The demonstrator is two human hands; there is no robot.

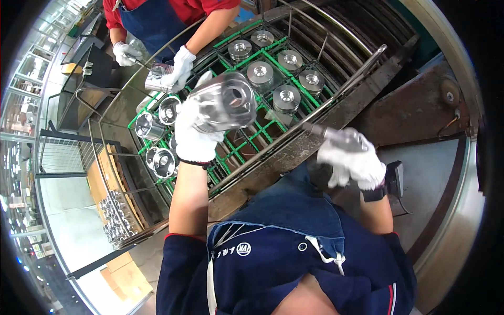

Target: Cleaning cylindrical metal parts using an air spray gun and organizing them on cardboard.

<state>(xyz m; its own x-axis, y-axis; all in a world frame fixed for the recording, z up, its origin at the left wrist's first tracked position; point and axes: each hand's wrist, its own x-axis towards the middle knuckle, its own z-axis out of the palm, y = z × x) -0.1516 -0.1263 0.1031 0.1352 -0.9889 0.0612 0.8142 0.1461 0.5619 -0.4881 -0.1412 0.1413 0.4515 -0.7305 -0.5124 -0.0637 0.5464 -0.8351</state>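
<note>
Workshop fittings surrounded the station: a metal rack (336, 97) with green dividers stood at 12 o'clock, carrying metal cups (286, 98) at 1 o'clock and hollow cups (149, 126) at 10 o'clock. Through the head camera I located the raised cup (231, 102) at 11 o'clock, apparently above the rack. The left gloved hand (195, 131) was curled around its side wall. At 3 o'clock, the right gloved hand (354, 164) was folded around a grey tool (344, 138), its thin end directed toward 10 o'clock and apart from the cup.

In my judgement, good handling required three things: a firm hold on the side wall, with the end face uncovered; a steady cup, with the tool's tip kept off the shiny metal; and clearance from the co-worker's hand (181, 69) at 11 o'clock.

Motion blur softened the raised cup and the tool, so I could not identify the tool's type. The left fingertips were mostly behind the cup. I could not tell how tightly the right fingers pressed. Rack compartments beneath the raised cup were hidden, and the upper edge cut off the co-worker's head.
</note>
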